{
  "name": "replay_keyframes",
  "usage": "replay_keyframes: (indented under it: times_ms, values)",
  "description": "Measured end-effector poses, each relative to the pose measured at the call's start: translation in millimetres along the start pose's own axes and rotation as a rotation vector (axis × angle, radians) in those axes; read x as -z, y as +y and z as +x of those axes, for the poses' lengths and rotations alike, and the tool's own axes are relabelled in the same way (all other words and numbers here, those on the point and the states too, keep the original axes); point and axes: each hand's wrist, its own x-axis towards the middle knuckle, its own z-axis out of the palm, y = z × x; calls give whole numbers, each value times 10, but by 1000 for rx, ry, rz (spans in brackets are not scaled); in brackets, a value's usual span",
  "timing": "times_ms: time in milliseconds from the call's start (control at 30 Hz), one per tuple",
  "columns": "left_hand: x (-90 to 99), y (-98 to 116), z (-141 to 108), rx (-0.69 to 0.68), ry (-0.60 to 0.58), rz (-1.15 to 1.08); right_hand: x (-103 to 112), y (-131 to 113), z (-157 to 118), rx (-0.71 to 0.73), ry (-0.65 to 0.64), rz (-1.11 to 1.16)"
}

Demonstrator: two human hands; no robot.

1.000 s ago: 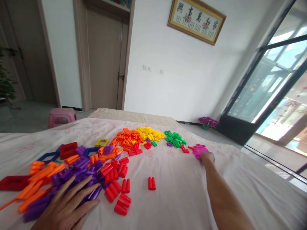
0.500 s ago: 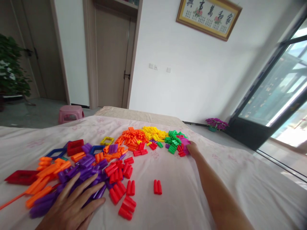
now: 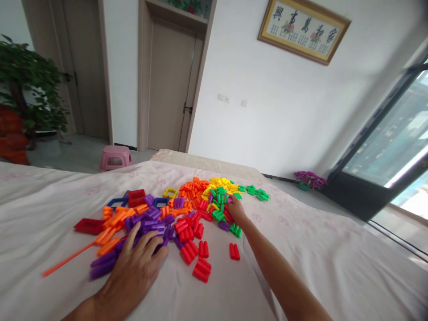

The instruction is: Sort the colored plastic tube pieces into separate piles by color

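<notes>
My left hand (image 3: 138, 261) lies with fingers spread over the near side of a heap of purple plastic building blocks (image 3: 150, 223). At the far pile, my right hand (image 3: 236, 211) is closed around a pink plastic piece (image 3: 230, 199), mostly hidden by the fingers and the blocks. Green blocks (image 3: 219, 196) are bunched against it, with red blocks (image 3: 203, 206) just to the left. Behind these lie orange blocks (image 3: 193, 191) and yellow blocks (image 3: 222, 183). More red blocks (image 3: 187, 229) are scattered between my hands, one pair (image 3: 234, 251) on its own.
Red frame pieces (image 3: 88, 226), blue frames (image 3: 117, 203) and a yellow frame (image 3: 170, 192) lie at the left of the pile. A thin orange stick (image 3: 68, 259) points toward me. Several green blocks (image 3: 257, 192) sit at the far right. Beyond the cloth-covered surface (image 3: 317, 249) stands a pink stool (image 3: 115, 158).
My right hand has moved left and nearer with the pink piece, pushing green and red blocks toward the middle; some green ones stay behind. The view has turned left. My left hand remains on the purple blocks.
</notes>
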Motion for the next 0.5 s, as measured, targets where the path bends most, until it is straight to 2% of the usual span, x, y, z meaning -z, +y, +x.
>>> replay_keyframes:
  times_ms: [167,300,400,500]
  values:
    - [161,-41,24,62,-79,125,-349,-542,-306,12,-85,-19]
    - [212,-124,9,129,-62,173,-601,-901,-479,45,-145,-23]
    - [231,-225,3,152,-36,187,-719,-1162,-595,87,-174,-74]
    - [235,-342,4,183,-16,167,-746,-1458,-726,137,-179,-143]
